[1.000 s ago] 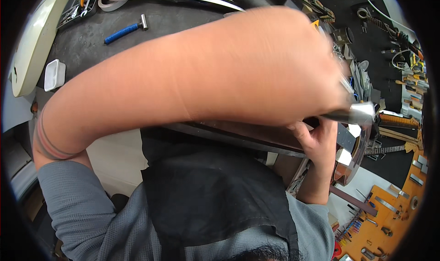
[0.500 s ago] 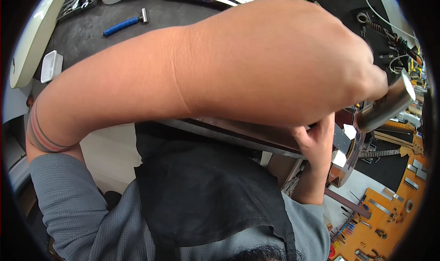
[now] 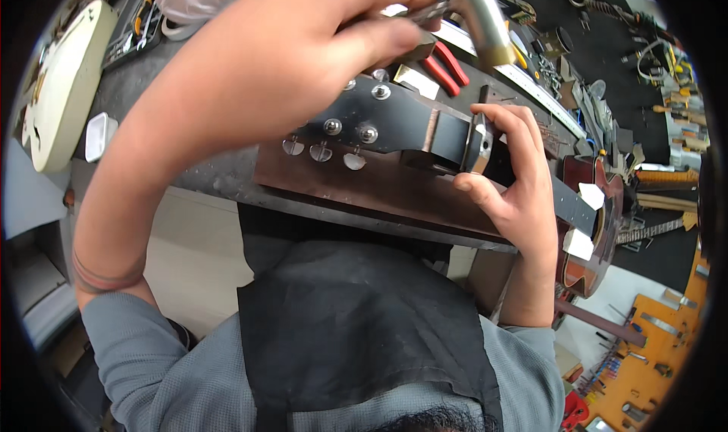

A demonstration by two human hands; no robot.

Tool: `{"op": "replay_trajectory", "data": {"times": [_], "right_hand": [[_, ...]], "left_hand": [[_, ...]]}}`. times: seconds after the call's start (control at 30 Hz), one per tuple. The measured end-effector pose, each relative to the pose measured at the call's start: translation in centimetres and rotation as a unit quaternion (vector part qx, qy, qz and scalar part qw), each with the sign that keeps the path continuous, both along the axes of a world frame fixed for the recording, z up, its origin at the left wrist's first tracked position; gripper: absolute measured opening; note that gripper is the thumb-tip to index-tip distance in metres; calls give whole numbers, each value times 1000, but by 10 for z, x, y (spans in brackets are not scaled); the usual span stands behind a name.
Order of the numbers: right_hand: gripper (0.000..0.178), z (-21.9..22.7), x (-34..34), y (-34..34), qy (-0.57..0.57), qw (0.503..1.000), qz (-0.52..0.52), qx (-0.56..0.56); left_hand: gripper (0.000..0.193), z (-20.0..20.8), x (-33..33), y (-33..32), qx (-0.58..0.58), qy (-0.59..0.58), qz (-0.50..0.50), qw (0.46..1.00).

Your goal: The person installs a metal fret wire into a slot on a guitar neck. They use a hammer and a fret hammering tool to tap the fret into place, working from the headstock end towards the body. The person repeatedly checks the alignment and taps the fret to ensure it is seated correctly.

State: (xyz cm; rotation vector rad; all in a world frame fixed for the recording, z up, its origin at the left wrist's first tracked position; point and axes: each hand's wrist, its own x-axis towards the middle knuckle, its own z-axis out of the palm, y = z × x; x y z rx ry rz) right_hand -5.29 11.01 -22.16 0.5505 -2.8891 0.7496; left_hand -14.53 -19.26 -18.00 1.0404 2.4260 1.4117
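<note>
My left hand (image 3: 334, 61) reaches across from the left, closed on the handle of a hammer. The hammer's metal cylinder head (image 3: 481, 23) has a brassy end and hangs above the bench, apart from the guitar. Beneath lies a guitar neck with a black headstock (image 3: 409, 125) fitted with silver tuners, partly covered by my left forearm. My right hand (image 3: 527, 167) comes from the right, thumb and fingers gripping a small dark block with a metal face (image 3: 478, 148). That block sits across the neck, just beyond the nut area.
A brown board (image 3: 341, 193) lies under the neck on the dark bench. The reddish guitar body (image 3: 595, 265) is at right, with white pieces (image 3: 579, 244) by the neck. Red-handled pliers (image 3: 446, 68), a long ruler (image 3: 553, 102) and a white tray (image 3: 98, 136) lie around.
My left hand and the hammer have moved left and away from my right hand, uncovering the headstock and the block. The view has shifted slightly.
</note>
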Motion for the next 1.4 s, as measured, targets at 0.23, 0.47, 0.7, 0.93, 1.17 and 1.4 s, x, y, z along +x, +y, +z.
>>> {"op": "replay_trajectory", "data": {"times": [0.23,0.47,0.7,0.93,1.17,1.4], "right_hand": [[74,-7,2,12,62,998,17,-17],[65,-27,3,18,153,986,14,-70],[49,-37,4,16,192,978,-6,-79],[47,-41,2,19,194,979,5,-60],[46,-42,1,21,201,978,5,-63],[55,-35,2,17,112,991,27,-62]], "left_hand": [[20,-3,27,21,-101,224,-19,969],[17,4,39,42,-166,295,-25,941],[14,17,54,53,-235,282,-6,930],[25,13,69,29,-33,258,129,957],[22,27,61,36,-241,327,67,911],[25,14,70,54,-316,278,38,907]]}}
